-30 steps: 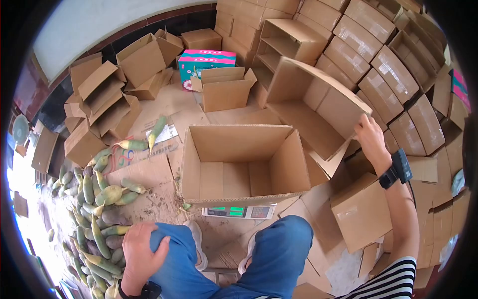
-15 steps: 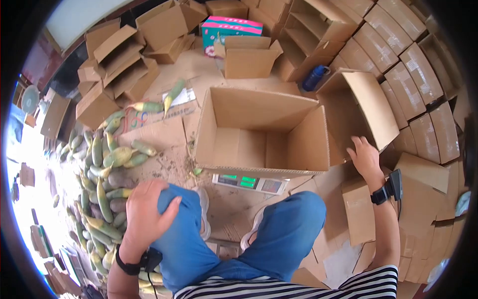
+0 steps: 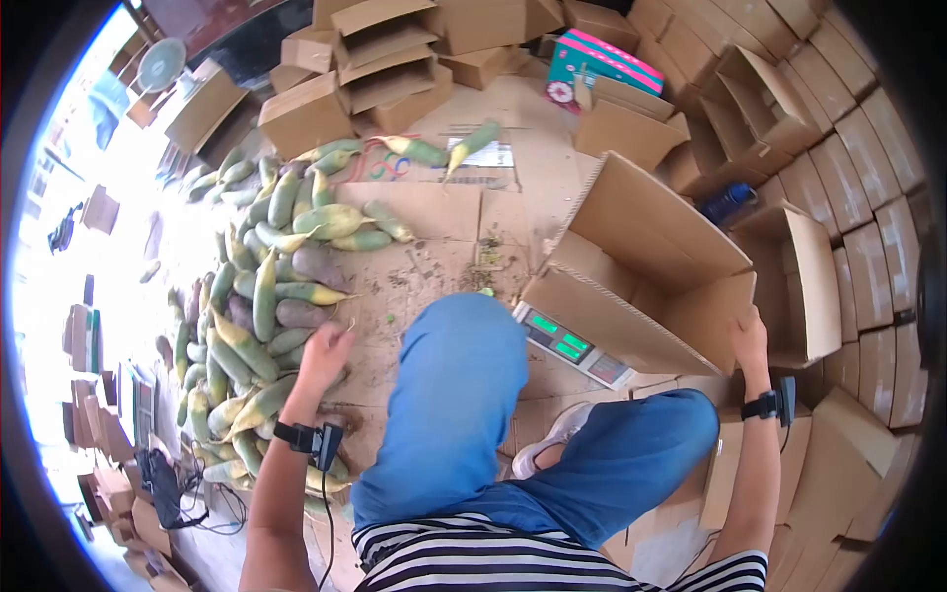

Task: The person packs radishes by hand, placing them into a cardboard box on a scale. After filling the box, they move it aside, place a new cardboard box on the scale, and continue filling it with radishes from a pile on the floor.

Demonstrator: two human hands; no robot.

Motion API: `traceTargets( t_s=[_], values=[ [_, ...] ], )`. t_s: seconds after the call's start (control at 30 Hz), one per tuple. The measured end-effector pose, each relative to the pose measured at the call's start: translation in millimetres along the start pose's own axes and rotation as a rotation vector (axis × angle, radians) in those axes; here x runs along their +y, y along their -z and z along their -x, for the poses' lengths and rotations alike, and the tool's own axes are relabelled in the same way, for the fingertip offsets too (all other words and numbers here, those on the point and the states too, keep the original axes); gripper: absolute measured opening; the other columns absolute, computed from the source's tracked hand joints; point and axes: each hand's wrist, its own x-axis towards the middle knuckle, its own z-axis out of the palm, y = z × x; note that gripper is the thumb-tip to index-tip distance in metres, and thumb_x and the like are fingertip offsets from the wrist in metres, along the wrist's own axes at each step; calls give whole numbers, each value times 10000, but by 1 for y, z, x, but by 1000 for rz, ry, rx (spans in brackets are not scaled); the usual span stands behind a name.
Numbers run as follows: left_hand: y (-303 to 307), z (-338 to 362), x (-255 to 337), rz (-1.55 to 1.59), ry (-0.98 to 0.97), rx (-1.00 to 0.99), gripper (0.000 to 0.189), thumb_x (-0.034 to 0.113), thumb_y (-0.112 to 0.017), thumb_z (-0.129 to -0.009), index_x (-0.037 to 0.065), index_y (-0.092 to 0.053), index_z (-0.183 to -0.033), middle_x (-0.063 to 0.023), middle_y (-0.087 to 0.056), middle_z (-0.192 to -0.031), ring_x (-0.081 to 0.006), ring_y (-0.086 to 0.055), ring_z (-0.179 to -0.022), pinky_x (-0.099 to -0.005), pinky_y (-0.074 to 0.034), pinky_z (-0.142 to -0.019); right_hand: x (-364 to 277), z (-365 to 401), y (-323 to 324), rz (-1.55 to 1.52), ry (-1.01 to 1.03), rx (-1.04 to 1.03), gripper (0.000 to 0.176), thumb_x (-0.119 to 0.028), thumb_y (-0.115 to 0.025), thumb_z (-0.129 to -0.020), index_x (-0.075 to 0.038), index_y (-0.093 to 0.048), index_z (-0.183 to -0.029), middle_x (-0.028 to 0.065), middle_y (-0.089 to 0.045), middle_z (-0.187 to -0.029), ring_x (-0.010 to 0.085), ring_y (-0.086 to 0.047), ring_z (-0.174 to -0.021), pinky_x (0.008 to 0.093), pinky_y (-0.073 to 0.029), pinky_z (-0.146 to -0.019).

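Note:
An open, empty cardboard box point(image 3: 641, 296) sits tilted in the view on a scale point(image 3: 572, 347) with lit green displays. My right hand point(image 3: 750, 340) grips the box at its near right corner, fingers closed on the edge. Left of my knee, my left hand point(image 3: 326, 353) hovers at the right side of a pile of green and yellow radishes point(image 3: 264, 296). Its fingers are curled; whether they touch a radish is hidden. Two radishes point(image 3: 414, 150) lie apart, above the pile, near a white paper point(image 3: 490, 154).
Another open box point(image 3: 794, 286) stands right of the scale, with a blue bottle point(image 3: 728, 202) behind it. Stacked cartons point(image 3: 868, 178) line the right side. Open boxes point(image 3: 395, 59) and a teal and pink box point(image 3: 607, 64) stand at the back.
The view has turned left. My left hand has left my knee and moved to the radish pile. My right hand has taken hold of the box's corner.

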Motion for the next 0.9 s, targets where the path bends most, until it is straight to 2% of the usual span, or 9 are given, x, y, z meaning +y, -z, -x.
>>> traceTargets(
  t_s=[0.1, 0.17, 0.2, 0.23, 0.37, 0.5, 0.6, 0.8, 0.9],
  values=[
    [-14, 39, -114, -276, 221, -105, 406, 290, -706, -766, 14, -607, -1047, -228, -633, -957, -381, -615, -964, -429, -496, -832, 9, -3, -1, 17, -30, -17, 384, -183, -596, -867, 8, -512, -1190, 288, -648, -988, 457, -602, -995, 476, -497, -845],
    [-19, 69, -157, -441, 323, -58, 392, 266, -701, -761, 9, -584, -1033, -232, -599, -1060, -399, -579, -1027, -454, -488, -883, -39, 6, 20, 156, -112, -21, 498, -230, -612, -883, 15, -447, -1283, 283, -639, -1066, 441, -598, -1037, 470, -489, -862],
    [-17, 83, -172, -484, 354, 2, 383, 253, -694, -764, 9, -574, -1033, -217, -587, -1084, -396, -573, -1034, -460, -489, -886, -16, 3, 12, 268, 138, 181, 606, -265, -620, -893, 5, -382, -1381, 275, -603, -1164, 403, -597, -1069, 441, -487, -884],
    [-12, 97, -175, -531, 385, 60, 375, 241, -688, -766, 10, -563, -1034, -201, -575, -1108, -393, -567, -1042, -466, -490, -890, -38, 6, 30, 230, -7, 83, 659, -283, -618, -907, -7, -339, -1436, 253, -574, -1209, 372, -599, -1055, 421, -489, -883],
    [11, 119, -188, -718, 409, 247, 366, 142, -655, -725, 38, -548, -1060, -169, -546, -1119, -353, -545, -1084, -462, -481, -880, -140, 53, 51, 29, 134, 166, 524, -242, -569, -955, -36, -412, -1410, 161, -584, -1206, 257, -606, -1002, 370, -501, -825],
    [43, 97, -201, -901, 412, 187, 343, 93, -609, -770, 36, -546, -1102, -155, -545, -1166, -340, -538, -1107, -428, -440, -930, -245, 103, 52, -121, 611, -25, 467, -252, -625, -901, -11, -532, -1290, 150, -587, -1222, 317, -596, -1049, 422, -471, -915],
    [59, 84, -218, -1053, 226, 204, 477, 82, -603, -780, 52, -514, -1247, -149, -513, -1295, -331, -496, -1195, -439, -381, -1003, -321, 130, 36, -287, 877, -175, 476, -255, -686, -817, -41, -588, -1231, 134, -585, -1243, 348, -570, -1102, 447, -451, -953],
    [94, 81, -260, -1014, 544, -68, 466, 101, -661, -770, 42, -489, -1199, -139, -595, -1172, -334, -598, -1083, -460, -480, -875, -373, 129, -13, -214, 1129, -141, 465, -299, -685, -742, -120, -654, -1170, 118, -571, -1274, 339, -522, -1175, 495, -403, -996],
    [85, 86, -210, -965, 478, -82, 387, 158, -694, -782, 37, -559, -1124, -120, -632, -1057, -281, -640, -957, -397, -521, -754, -377, 133, -18, -230, 1128, -115, 460, -328, -670, -738, -132, -666, -1153, 111, -568, -1281, 331, -522, -1177, 498, -384, -1015]
  ],
)
